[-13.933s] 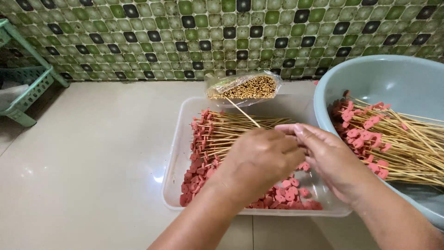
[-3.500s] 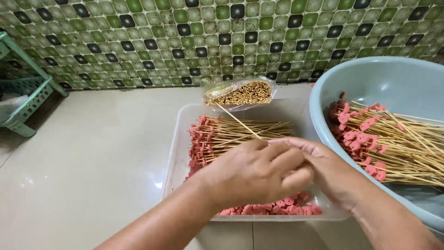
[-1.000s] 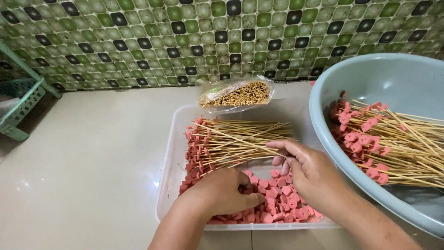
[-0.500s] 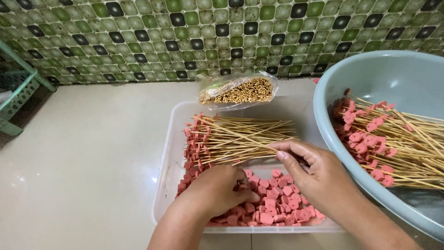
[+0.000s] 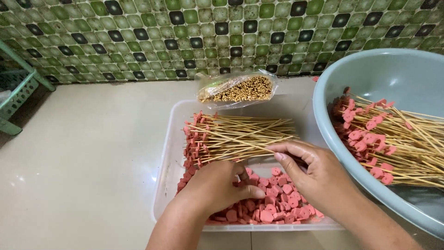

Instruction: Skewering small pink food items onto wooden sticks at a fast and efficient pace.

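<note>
You are at the step of picking a piece: your left hand (image 5: 217,187) closes loosely on the small pink sausage slices (image 5: 277,203) in the one clear plastic tray (image 5: 169,153). Your right hand (image 5: 314,171) pinches a thin bamboo skewer (image 5: 245,147); I judge threading needs a steady aim. One pale blue basin (image 5: 370,74) holds finished sticks, too many to count.
</note>
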